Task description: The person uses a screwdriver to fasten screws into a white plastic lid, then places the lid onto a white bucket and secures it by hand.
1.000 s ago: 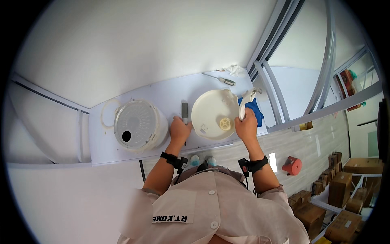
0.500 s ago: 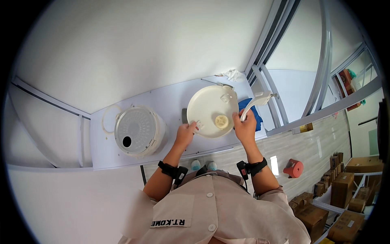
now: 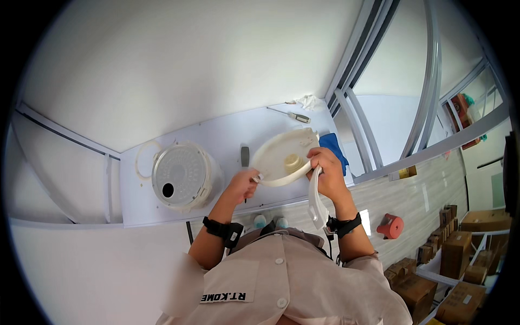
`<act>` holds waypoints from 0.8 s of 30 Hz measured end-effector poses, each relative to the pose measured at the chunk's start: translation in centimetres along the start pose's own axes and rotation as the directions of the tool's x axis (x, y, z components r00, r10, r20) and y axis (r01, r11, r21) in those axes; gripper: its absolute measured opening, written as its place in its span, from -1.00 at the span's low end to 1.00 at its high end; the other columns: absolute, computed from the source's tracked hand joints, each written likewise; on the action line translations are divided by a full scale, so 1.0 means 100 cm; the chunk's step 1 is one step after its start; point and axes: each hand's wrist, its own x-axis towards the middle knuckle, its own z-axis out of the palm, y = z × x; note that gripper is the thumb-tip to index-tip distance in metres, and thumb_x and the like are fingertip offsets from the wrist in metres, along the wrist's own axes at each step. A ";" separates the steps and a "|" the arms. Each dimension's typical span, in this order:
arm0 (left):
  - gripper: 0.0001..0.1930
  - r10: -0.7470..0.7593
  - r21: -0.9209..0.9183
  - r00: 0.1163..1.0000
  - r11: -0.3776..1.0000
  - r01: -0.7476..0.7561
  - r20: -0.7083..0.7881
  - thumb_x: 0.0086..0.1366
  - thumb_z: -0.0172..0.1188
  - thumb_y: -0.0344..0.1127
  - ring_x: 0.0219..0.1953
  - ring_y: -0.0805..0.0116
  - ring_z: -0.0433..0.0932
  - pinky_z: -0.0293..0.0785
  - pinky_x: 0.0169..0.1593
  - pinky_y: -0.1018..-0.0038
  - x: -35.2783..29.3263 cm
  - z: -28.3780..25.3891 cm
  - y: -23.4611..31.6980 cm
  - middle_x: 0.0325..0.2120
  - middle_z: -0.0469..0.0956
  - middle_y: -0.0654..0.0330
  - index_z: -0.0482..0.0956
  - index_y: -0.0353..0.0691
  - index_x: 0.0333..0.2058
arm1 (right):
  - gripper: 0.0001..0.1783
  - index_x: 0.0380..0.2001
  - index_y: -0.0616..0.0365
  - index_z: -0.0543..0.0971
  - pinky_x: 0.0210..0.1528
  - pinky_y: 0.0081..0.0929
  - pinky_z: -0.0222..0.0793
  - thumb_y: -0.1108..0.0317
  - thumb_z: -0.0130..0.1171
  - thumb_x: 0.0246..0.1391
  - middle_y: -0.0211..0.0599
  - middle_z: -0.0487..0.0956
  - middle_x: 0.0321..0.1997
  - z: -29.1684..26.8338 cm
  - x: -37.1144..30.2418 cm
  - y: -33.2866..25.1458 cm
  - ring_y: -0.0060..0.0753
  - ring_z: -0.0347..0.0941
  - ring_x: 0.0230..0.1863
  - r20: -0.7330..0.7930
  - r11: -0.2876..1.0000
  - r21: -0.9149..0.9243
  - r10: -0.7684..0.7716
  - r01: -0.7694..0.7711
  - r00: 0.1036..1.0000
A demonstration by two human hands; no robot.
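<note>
Between my hands is a cream round plastic lid [image 3: 273, 157], tilted over the table, with a pale round cup-like part [image 3: 293, 162] standing up from its inner face. My left hand [image 3: 243, 186], slightly blurred, is closed on the lid's left edge. On the opposite edge, my right hand [image 3: 329, 172] grips the rim with fingers over it. A curved white handle [image 3: 315, 200] hangs down from my right hand; whether it is joined to the lid is hidden. Left of the lid stands a white rice cooker body [image 3: 181, 176] with a grey perforated top and a black hole.
A dark-handled tool [image 3: 245, 156] lies behind my left hand. Farther back are a screwdriver [image 3: 298, 116] and a crumpled white cloth [image 3: 307, 102]. Blue cloth [image 3: 335, 150] lies at the table's right end, and a cream ring [image 3: 142, 161] beside the cooker. A red stool [image 3: 391, 226] stands on the floor.
The lid has tipped from facing up to a steeper slant, uncovering the screwdriver and the dark-handled tool. The white handle has swung from pointing up and right to hanging down.
</note>
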 end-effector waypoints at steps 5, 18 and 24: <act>-0.39 0.376 -0.128 0.927 0.919 -0.372 0.004 0.56 -0.10 0.34 -0.69 0.61 0.04 -0.07 -0.60 0.55 -0.001 -0.024 0.004 -0.72 0.11 0.47 0.43 -0.08 -0.44 | -0.52 -0.41 0.09 0.37 -0.27 -0.37 0.46 0.54 0.59 -0.12 -0.24 0.55 -0.24 0.007 -0.007 0.011 -0.27 0.49 -0.31 0.070 0.952 0.237 0.184 -0.196 0.980; -0.72 0.866 0.215 0.467 0.429 -0.877 0.178 0.43 0.32 -0.26 -0.37 0.48 0.58 0.50 -0.22 0.49 -0.018 -0.014 0.008 -0.33 0.70 0.23 0.75 -0.42 -0.12 | -0.52 -0.39 0.05 0.40 -0.48 -0.54 0.44 0.15 0.59 0.08 -0.46 0.50 -0.49 0.011 -0.006 0.035 -0.56 0.47 -0.57 0.342 0.354 0.610 0.689 -0.709 0.639; -0.79 0.665 0.020 0.746 0.746 -0.666 0.032 0.33 0.36 -0.42 -0.27 0.35 0.71 0.64 -0.17 0.39 -0.012 -0.011 -0.003 -0.29 0.76 0.07 0.75 -0.46 -0.16 | -0.32 -0.30 0.27 0.60 -0.35 -0.23 0.48 -0.24 0.49 0.09 -0.18 0.62 -0.49 0.027 -0.004 0.036 -0.21 0.57 -0.49 0.044 0.824 0.044 0.564 -0.565 0.825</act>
